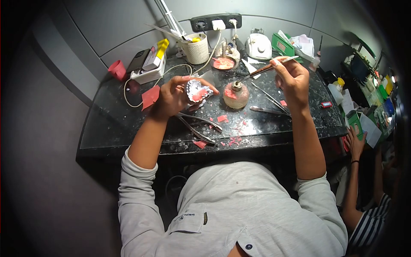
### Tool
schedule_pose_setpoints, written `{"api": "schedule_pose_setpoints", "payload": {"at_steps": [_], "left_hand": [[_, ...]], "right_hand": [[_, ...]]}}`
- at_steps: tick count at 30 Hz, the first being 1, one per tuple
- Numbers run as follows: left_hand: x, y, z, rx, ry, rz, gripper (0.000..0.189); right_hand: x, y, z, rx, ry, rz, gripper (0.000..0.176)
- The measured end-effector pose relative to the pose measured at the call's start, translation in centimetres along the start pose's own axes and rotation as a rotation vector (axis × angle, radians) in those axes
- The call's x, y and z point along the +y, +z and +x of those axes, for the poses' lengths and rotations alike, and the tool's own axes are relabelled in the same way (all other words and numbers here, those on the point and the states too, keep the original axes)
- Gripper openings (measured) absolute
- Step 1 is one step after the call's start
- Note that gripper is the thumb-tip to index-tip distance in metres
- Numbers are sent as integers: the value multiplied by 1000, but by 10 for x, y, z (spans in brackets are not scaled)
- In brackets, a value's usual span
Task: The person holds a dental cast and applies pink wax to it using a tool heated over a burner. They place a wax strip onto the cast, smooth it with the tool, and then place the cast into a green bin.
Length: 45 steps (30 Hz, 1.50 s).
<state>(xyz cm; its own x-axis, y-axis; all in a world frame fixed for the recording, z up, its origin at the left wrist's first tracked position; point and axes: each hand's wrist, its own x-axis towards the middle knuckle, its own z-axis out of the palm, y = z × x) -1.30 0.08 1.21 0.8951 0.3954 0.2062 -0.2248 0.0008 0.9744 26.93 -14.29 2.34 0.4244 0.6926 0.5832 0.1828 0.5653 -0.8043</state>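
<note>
While the right hand (293,79) pinches a slim metal instrument (267,67), tip at the spirit lamp (236,95): one plaster cast (198,91) with pink wax, cupped in the curled fingers of the left hand (171,96), just left of the lamp. Handling, as judged: warm the tip briefly, cast steady and close. On the bench (128,128): pliers (199,126), wax scraps (233,139)

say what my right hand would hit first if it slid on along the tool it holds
Probably the small glass lamp: the right hand aims its thin tool down and leftward, tip near the lamp's top. Depth is unclear; it may sit just above.
</note>
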Motion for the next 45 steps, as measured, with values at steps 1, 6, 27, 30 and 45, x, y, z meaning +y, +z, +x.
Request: {"api": "schedule_pose_setpoints", "payload": {"at_steps": [1, 6, 27, 30, 45], "left_hand": [[0, -2, 0, 7, 9, -19, 79], [-5, -8, 0, 0, -30, -72, 77], [-6, -5, 2, 16, -57, -12, 75], [-4, -11, 2, -80, -55, -61, 68], [-2, -6, 4, -49, -4, 38, 63]], "right_hand": [[0, 1, 0, 6, -3, -18, 11], [3, 1, -1, 4, -16, -49, 11], [17, 19, 2, -5, -46, -178, 16], [13, 18, 2, 20, -4, -68, 16], [0, -6, 2, 40, 14, 0, 14]]}}
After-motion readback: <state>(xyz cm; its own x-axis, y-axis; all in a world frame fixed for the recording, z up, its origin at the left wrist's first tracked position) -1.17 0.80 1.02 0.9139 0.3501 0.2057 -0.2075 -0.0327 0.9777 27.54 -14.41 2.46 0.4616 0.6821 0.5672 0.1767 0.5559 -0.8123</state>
